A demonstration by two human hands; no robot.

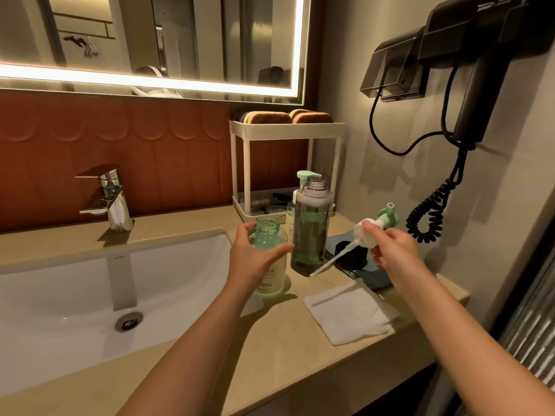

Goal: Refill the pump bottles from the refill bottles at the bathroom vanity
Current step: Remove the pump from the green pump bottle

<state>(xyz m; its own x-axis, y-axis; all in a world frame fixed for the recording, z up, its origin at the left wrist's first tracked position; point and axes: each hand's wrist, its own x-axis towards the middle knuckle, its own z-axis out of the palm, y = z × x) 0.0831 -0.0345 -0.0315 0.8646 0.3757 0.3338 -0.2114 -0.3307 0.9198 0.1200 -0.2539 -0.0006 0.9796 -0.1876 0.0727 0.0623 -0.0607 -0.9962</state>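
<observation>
A small pale-green pump bottle (271, 265) stands open-necked on the counter beside the sink. My left hand (255, 259) grips its body. My right hand (393, 250) holds the removed white and green pump head (371, 232) in the air, its dip tube (333, 261) slanting down to the left. A taller refill bottle (310, 232) with dark green liquid and no cap stands just right of the small bottle. Behind it, a second pump bottle (303, 178) keeps its green pump on.
A folded white cloth (348, 310) lies on the beige counter (270, 340). A dark cloth with a black cap (350, 250) sits behind it. The white sink (75, 295) and chrome tap (111, 199) are left. A white rack (285, 163) stands behind. A wall hair dryer (474, 70) hangs right.
</observation>
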